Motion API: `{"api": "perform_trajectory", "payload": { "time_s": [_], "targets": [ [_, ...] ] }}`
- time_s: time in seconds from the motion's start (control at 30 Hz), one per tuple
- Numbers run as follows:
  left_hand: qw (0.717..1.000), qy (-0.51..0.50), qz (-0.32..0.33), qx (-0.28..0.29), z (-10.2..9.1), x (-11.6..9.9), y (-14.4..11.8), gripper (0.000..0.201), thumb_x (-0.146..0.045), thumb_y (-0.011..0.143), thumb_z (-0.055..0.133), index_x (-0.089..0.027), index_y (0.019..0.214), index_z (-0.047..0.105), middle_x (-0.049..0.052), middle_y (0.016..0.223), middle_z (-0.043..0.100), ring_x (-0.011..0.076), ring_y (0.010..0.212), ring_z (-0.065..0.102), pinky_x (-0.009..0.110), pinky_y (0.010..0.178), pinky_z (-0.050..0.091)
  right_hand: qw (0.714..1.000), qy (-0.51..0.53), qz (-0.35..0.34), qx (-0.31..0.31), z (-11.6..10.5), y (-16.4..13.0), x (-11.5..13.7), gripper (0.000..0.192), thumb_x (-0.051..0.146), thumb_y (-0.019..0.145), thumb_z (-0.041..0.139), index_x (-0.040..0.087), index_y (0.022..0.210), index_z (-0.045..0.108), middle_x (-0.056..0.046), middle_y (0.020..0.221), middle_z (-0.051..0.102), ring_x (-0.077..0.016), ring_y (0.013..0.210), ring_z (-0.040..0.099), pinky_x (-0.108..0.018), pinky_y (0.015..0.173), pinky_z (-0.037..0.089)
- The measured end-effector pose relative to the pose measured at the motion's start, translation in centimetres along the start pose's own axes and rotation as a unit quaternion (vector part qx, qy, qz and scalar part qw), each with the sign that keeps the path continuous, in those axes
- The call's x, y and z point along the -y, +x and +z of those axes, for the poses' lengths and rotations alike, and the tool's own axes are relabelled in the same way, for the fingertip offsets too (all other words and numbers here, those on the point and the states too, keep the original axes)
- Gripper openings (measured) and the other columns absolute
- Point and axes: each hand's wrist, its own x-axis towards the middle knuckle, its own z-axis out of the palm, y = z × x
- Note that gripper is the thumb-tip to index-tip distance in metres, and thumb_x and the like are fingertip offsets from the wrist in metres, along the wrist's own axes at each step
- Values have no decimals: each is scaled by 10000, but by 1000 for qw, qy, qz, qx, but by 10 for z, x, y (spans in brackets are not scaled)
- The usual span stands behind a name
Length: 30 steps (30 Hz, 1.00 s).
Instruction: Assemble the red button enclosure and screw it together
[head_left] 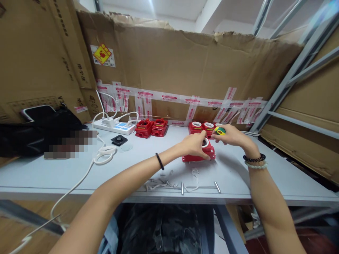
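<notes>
Head view: red plastic housing is pinned to the grey table by the left hand, fingers curled over its white-ringed top, while a green-yellow button is pinched by the right hand just above; probably light, rigid, kinda slick, best gripped by the sides.
</notes>
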Motion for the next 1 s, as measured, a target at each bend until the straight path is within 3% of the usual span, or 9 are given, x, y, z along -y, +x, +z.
{"api": "perform_trajectory", "payload": {
  "time_s": [0.2, 0.33, 0.43, 0.57, 0.63, 0.7, 0.87, 1.0],
  "targets": [
    [998, 54, -6, 45, 19, -11, 18, 842, -562, 561, 748, -149, 1198, 383, 163, 1204, 578, 341, 1079, 568, 418, 846, 459, 1000, -2, -8, -8, -2, 0, -5, 269, 443, 749, 611, 180, 801, 635, -14, 697, 668, -117, 480, 560, -244, 471, 438],
    [997, 56, 7, 49, 20, -3, 18, 805, -607, 566, 724, -146, 1155, 427, 162, 1170, 592, 342, 1090, 556, 431, 863, 452, 998, -19, -61, -6, -5, -2, -6, 346, 493, 690, 675, 205, 881, 685, -34, 867, 682, -178, 704, 616, -282, 626, 484],
    [997, 37, 25, 70, 15, 3, 12, 839, -646, 588, 679, -138, 1201, 414, 182, 1211, 558, 352, 1133, 523, 432, 869, 445, 994, 7, -99, 41, -3, -3, -2, 464, 519, 652, 709, 221, 1005, 671, -37, 962, 681, -218, 886, 624, -297, 763, 491],
    [995, -13, 27, 99, -7, 12, -7, 909, -619, 636, 655, -148, 1335, 317, 183, 1318, 480, 340, 1187, 483, 421, 910, 423, 983, 62, -130, 114, 7, -2, 3, 632, 497, 624, 739, 233, 1181, 595, -43, 1206, 620, -229, 1075, 585, -299, 916, 452],
    [995, -24, 16, 95, -23, 23, -22, 831, -596, 687, 625, -155, 1332, 342, 167, 1322, 482, 317, 1188, 483, 410, 933, 411, 979, 65, -138, 137, 13, -1, 5, 695, 476, 601, 757, 229, 1224, 573, -49, 1270, 584, -237, 1122, 559, -313, 958, 427],
    [998, -31, 27, 56, -42, 41, -39, 772, -608, 717, 596, -183, 1320, 368, 143, 1380, 436, 299, 1252, 428, 401, 995, 367, 978, 57, -133, 149, 16, -1, 5, 679, 469, 598, 754, 211, 1205, 590, -60, 1238, 603, -242, 1094, 570, -326, 944, 431],
    [998, 8, -33, -52, -80, 97, -81, 596, -538, 748, 596, -184, 1213, 484, 127, 1230, 538, 291, 1132, 505, 391, 918, 409, 990, 16, -82, 114, 12, -14, -5, 590, 491, 614, 730, 205, 1120, 631, -54, 1111, 663, -248, 990, 606, -324, 855, 457],
    [994, 24, -72, -81, -92, 123, -105, 514, -529, 770, 560, -190, 1154, 519, 103, 1145, 571, 260, 1017, 546, 368, 869, 427, 998, -43, -4, 52, 3, -31, -32, 593, 564, 611, 698, 195, 1073, 646, -64, 1030, 686, -253, 906, 621, -334, 782, 462]
  ]
}}
